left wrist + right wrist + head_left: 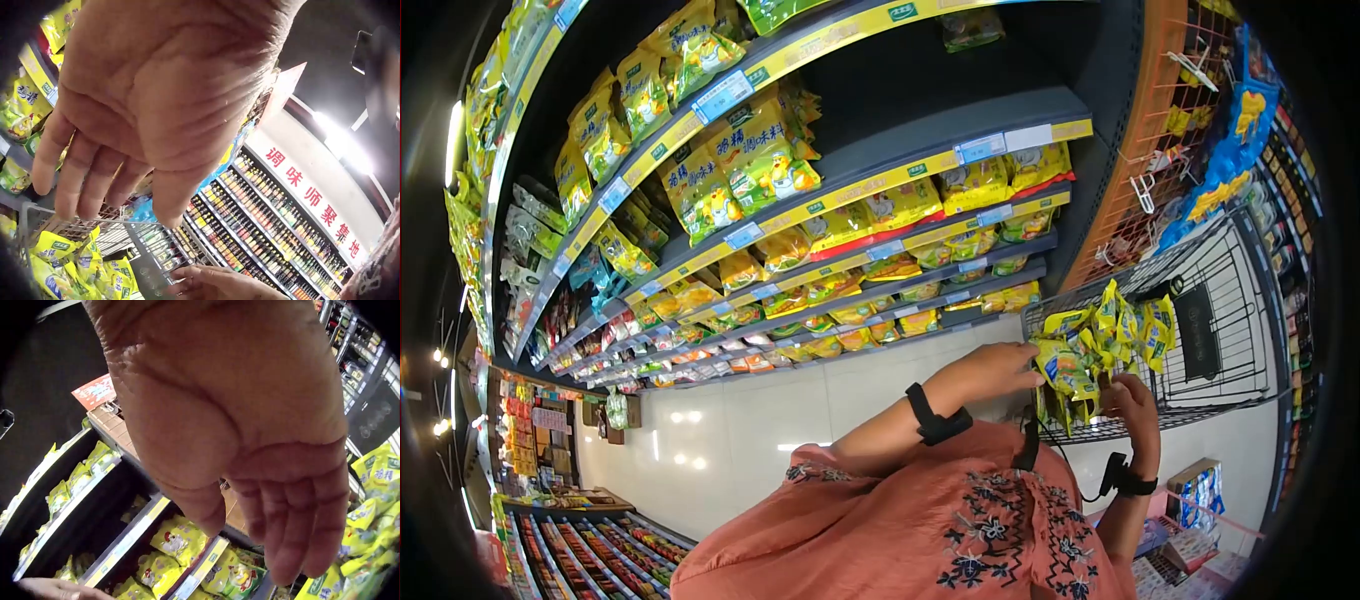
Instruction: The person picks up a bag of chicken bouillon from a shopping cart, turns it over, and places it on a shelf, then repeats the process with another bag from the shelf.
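Several yellow-green bags of seasoning (pixel 1115 335) lie heaped in the near end of a wire shopping cart (pixel 1240 395). Over the heap's left edge reaches my left hand (pixel 997 370); in the left wrist view its palm faces the camera and its relaxed fingers hold nothing. My right hand (pixel 1135 405) is at the near right side of the same heap, overlapping the cart rim in the head view. Its fingers (pixel 294 531) hang loosely extended in the right wrist view, with yellow bags (pixel 369 531) beside them and nothing in the grasp.
Tiered shelves (pixel 1000 148) of yellow seasoning bags run along the left and front. An orange wire rack (pixel 1120 150) with hooks stands at the shelf end. Bottle shelves (pixel 262 219) rise beyond the cart. Boxes (pixel 1190 555) stand at the lower right by my right arm.
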The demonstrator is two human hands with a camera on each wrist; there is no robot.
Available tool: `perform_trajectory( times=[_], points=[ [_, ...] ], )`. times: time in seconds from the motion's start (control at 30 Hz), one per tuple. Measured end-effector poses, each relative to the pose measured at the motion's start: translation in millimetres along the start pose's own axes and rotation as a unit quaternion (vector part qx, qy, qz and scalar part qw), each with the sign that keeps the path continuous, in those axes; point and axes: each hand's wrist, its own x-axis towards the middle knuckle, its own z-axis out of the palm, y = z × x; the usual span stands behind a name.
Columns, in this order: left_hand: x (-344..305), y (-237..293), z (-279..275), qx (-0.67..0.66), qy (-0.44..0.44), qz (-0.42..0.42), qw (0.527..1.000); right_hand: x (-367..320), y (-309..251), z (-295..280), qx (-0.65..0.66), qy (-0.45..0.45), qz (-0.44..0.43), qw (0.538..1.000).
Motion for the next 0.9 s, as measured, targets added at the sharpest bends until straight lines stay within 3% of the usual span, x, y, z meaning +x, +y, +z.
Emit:
perform_trajectory(
  times=[0.2,0.27,0.33,0.4,0.47,0.6,0.9],
  points=[
    [-6.4,-8.4,14.9,-0.055,0.048,-0.011,0.997,13.7,13.0,-54.0,-0.013,0.046,-0.005,0.999],
    [-5.5,-34.5,22.0,-0.026,0.087,-0.022,0.996,18.8,18.2,-76.9,-0.018,0.065,0.0,0.998],
    [-9.0,-35.3,9.4,0.037,0.051,-0.081,0.995,10.8,-11.0,-90.1,-0.088,0.078,-0.025,0.993],
    [-9.8,-57.6,14.7,-0.014,0.087,-0.029,0.996,8.7,-24.6,-104.2,-0.138,0.123,-0.088,0.979],
    [-10.0,-32.2,-0.4,-0.065,0.045,-0.048,0.996,-2.9,-43.3,-106.3,-0.032,0.139,-0.123,0.982],
    [15.7,-31.9,12.4,-0.08,0.019,-0.083,0.993,-30.7,-53.6,-124.8,0.056,0.183,-0.069,0.979],
    [77.9,-52.8,28.0,-0.12,-0.061,-0.083,0.987,-103.5,-36.1,-175.3,0.054,0.318,-0.014,0.947]
  ],
)
